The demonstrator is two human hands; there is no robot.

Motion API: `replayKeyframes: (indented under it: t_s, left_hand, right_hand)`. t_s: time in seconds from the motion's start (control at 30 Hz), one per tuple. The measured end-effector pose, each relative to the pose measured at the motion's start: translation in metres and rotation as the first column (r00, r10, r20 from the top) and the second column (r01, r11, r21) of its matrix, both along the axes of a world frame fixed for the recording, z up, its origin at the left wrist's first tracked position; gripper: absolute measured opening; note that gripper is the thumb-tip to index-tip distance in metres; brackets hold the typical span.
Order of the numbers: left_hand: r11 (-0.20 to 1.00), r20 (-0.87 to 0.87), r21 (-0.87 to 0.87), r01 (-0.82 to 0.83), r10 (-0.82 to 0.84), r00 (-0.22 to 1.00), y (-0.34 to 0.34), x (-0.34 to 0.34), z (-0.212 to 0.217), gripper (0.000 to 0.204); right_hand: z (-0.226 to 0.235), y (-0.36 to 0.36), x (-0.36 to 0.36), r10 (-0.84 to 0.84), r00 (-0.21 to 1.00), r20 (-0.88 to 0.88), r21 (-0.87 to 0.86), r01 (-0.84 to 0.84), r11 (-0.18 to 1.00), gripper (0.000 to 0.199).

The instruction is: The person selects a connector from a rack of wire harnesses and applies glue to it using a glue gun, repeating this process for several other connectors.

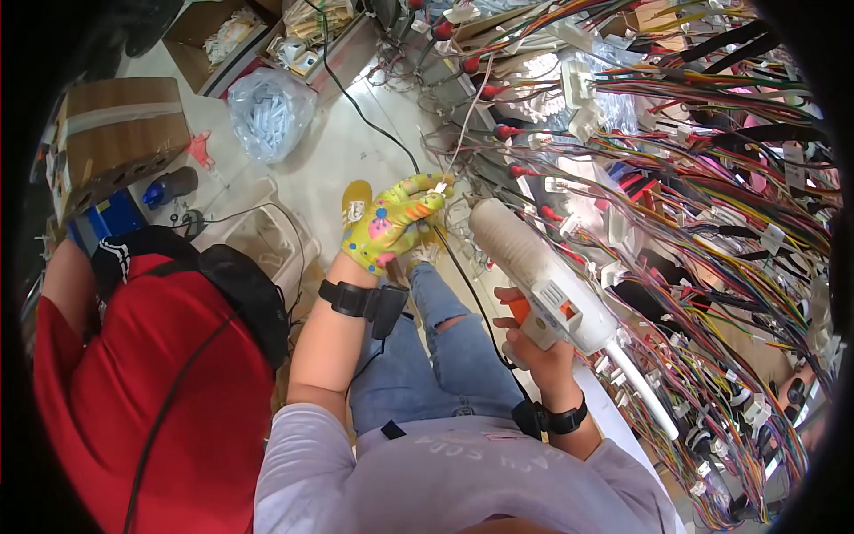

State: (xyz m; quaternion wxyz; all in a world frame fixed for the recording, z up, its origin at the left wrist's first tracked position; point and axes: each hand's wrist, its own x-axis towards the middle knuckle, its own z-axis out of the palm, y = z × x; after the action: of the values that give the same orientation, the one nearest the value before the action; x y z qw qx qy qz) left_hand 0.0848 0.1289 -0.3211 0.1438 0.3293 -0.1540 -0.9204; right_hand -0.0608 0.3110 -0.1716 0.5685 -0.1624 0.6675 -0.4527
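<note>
A yellow glove with coloured patches covers my left hand (389, 224). Its fingertips pinch a small white connector (439, 188), from which a thin pale wire (466, 120) runs up toward the wiring at the upper right. My right hand (544, 360) is bare and wrapped round the handle of a white hot glue gun (550, 280). The gun's barrel is stained, and its nozzle points up and left, close to the connector but apart from it. Out of the gun's back end sticks a long white glue stick (645, 392). A dark cable (463, 271) passes between my hands.
Dense bundles of coloured wires (712, 236) with white connectors and red-capped posts (504, 131) fill the right side. At left, a person in red (169, 383) works close by. A cardboard box (123, 133), a clear bag of white parts (269, 116) and a pale bin (302, 240) stand beyond.
</note>
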Motion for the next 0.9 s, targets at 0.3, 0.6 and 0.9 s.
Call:
replayKeyframes:
  t_s: [0.3,0.6,0.9]
  left_hand:
    - [0.94,0.03,0.091,-0.33,0.328,0.944,0.01,-0.016,-0.004,0.04]
    - [0.894,0.088,-0.267,-0.359,0.393,0.915,0.023,-0.024,0.011,0.036]
    - [0.879,0.184,-0.32,-0.353,0.423,0.887,0.022,-0.029,0.024,0.029]
  right_hand:
    - [0.001,0.002,-0.001,0.003,1.0,0.022,-0.014,-0.003,1.0,0.055]
    - [-0.005,-0.007,0.006,-0.03,0.998,0.06,-0.066,0.034,0.997,0.054]
    - [-0.016,-0.005,0.013,-0.049,0.998,0.033,-0.116,0.053,0.992,0.052]
